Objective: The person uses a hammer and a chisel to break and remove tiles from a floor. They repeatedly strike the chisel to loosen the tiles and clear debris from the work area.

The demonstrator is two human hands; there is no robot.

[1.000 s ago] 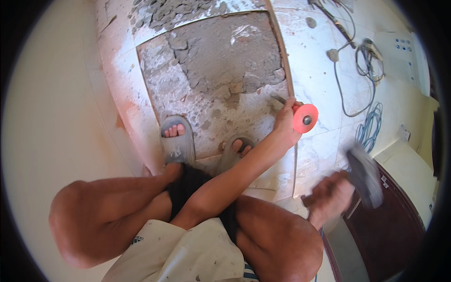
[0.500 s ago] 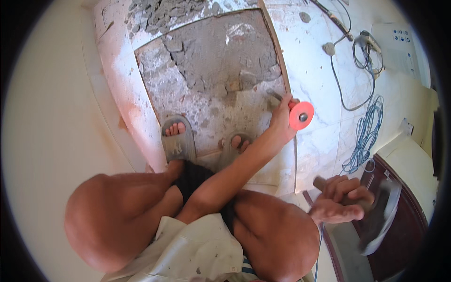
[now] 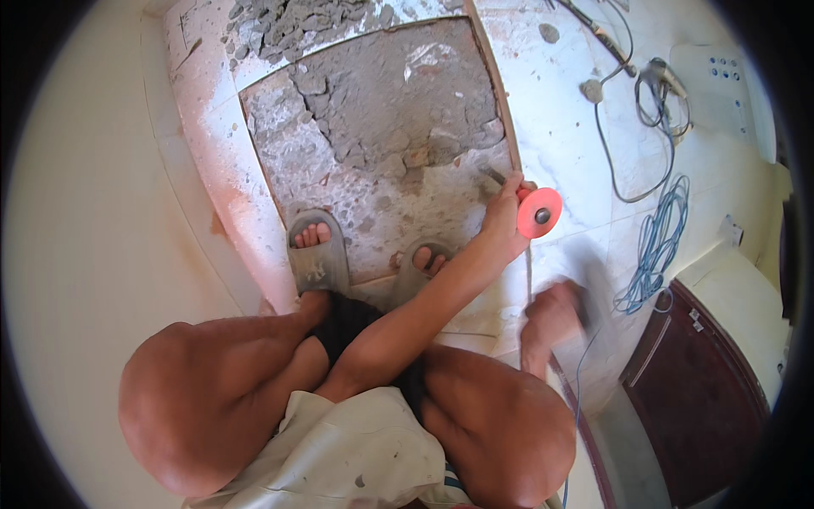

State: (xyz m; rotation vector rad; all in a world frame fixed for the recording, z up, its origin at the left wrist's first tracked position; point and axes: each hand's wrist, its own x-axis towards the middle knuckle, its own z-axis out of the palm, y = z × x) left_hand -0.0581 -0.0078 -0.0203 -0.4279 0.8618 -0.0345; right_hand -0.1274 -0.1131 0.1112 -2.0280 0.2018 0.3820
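My left hand (image 3: pixel 502 219) is closed around a chisel with a round red hand guard (image 3: pixel 534 204). The metal end of the chisel's head shows in the middle of the guard, and its blade (image 3: pixel 492 175) points toward the right side of the broken-up patch of floor (image 3: pixel 398 102), by the cut tile edge. Lower and to the right, my right hand (image 3: pixel 553 316) grips a hammer (image 3: pixel 599 293), both smeared by motion. The hammer is apart from the chisel's head. Most of its handle is hidden by the hand and the blur.
Rubble (image 3: pixel 297 30) lies at the far edge of the patch. White tiles (image 3: pixel 568 144) border it on the right, with a corded tool (image 3: pixel 666 76) and a coiled blue cable (image 3: pixel 666 237) on them. My sandalled feet (image 3: pixel 318 246) stand at the patch's near edge. A dark red panel (image 3: pixel 704 390) is at lower right.
My right hand has swung the hammer up the picture and to the left, closer to the chisel. My left hand and the chisel have barely shifted.
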